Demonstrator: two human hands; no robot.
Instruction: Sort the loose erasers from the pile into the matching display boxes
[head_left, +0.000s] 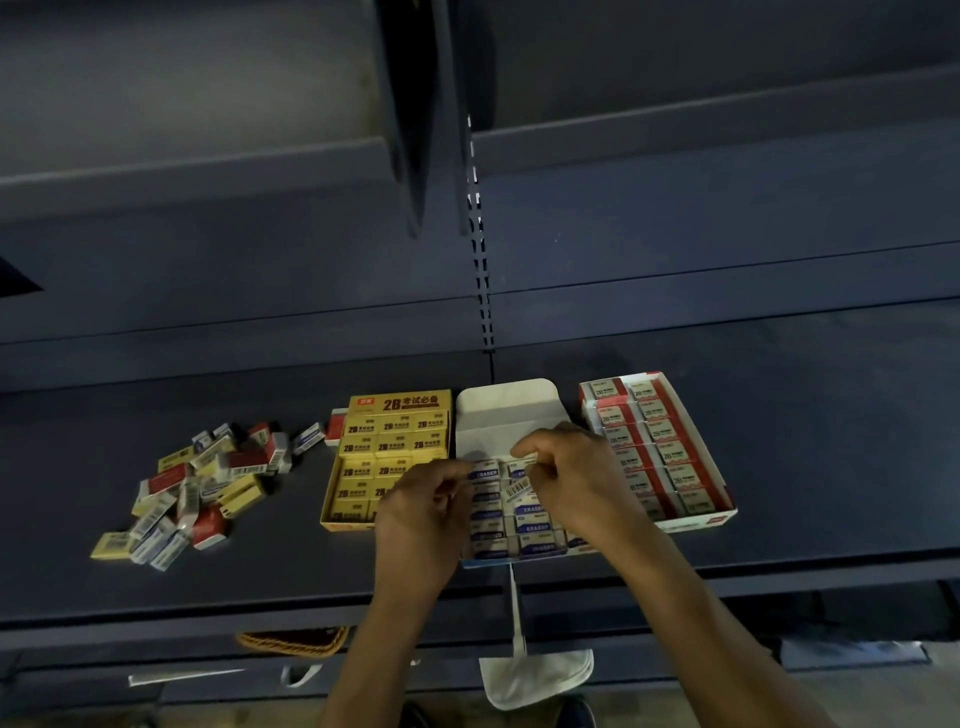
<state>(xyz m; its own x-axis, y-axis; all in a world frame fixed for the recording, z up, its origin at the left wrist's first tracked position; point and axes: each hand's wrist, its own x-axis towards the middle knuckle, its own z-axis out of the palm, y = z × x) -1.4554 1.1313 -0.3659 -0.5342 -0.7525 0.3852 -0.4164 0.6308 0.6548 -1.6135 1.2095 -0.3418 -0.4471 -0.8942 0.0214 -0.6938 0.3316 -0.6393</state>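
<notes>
A pile of loose erasers (195, 488) in yellow, red and blue-white sleeves lies on the dark shelf at the left. Three display boxes stand side by side: a yellow box (363, 415), a white box (506, 410) holding blue-white erasers, and a red box (719, 483). Both hands are over the white box. My right hand (574, 473) pinches a blue-white eraser (519, 487), barcode side up, just above the box's rows. My left hand (423, 506) has curled fingers at the box's left edge; whether it holds something is hidden.
The dark shelf (805, 493) has bare surface right of the red box and between the pile and the yellow box. A shelf upright with slots (483, 291) rises behind the boxes. Below the front edge hang a white tag (535, 670) and a woven item (293, 642).
</notes>
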